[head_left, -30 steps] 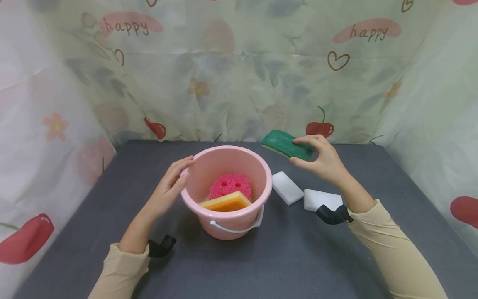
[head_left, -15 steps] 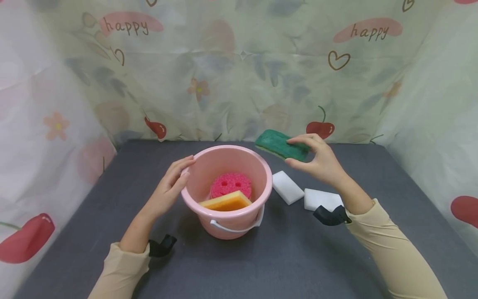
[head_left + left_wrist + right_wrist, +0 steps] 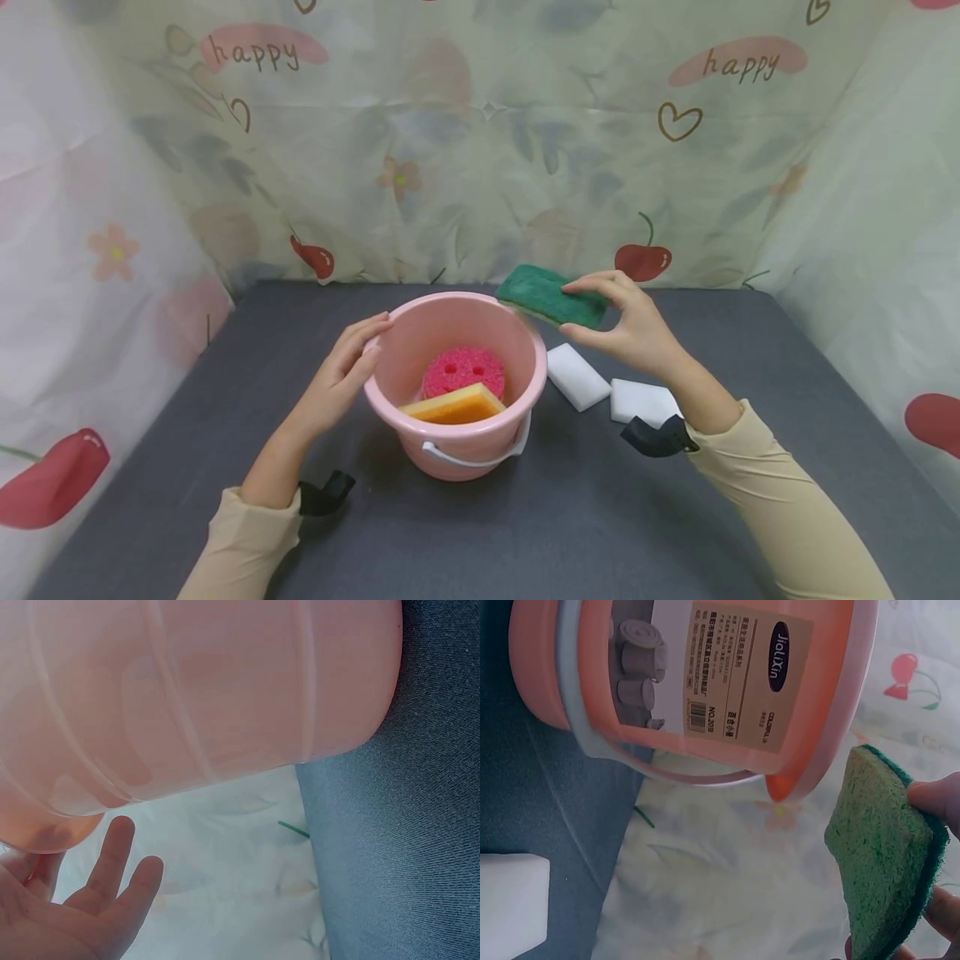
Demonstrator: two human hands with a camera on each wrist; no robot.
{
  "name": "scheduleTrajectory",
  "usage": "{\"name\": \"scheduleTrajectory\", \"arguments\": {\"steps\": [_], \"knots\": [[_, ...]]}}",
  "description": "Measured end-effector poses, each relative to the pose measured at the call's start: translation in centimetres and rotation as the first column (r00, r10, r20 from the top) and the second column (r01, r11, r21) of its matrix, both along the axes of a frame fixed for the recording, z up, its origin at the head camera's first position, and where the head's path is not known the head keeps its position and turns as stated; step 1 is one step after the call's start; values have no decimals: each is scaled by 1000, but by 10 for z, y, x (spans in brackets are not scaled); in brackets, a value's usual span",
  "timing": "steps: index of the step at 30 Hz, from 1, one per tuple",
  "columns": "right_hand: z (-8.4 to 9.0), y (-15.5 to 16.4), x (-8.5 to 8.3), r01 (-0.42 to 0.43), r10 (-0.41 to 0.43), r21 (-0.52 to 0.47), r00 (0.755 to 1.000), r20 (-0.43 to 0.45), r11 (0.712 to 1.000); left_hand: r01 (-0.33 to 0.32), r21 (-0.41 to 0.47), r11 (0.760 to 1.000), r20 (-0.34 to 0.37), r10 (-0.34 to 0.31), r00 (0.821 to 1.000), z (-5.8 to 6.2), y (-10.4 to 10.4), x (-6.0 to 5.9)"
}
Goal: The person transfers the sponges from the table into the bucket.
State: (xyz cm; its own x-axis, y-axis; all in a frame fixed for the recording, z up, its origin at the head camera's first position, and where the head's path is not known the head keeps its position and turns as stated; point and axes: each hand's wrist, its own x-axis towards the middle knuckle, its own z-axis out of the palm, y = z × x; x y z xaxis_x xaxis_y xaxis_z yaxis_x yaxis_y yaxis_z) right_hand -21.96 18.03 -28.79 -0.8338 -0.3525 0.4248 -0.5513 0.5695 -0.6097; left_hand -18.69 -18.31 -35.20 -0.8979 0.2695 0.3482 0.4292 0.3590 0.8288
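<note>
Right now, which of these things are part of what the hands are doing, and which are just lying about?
In use:
green sponge, pinched by the right hand
pink bucket, steadied by the left hand
red smiley sponge and yellow sponge, inside the bucket

Lying about:
two white sponges on the grey table

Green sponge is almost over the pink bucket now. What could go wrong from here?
1. The right hand pinches the green scouring sponge by one end, over the round pink plastic bucket's rim; released here, it may fall outside.
2. The left hand only rests against the bucket; a bump could shift it.
</note>
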Motion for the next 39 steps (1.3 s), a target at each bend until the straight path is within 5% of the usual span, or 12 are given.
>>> {"name": "scheduleTrajectory", "arguments": {"steps": [39], "knots": [[4,-28,6,-116,114,37,992,52,993,6,11,1000,-16,-5,1000,-1,0,-1]]}}
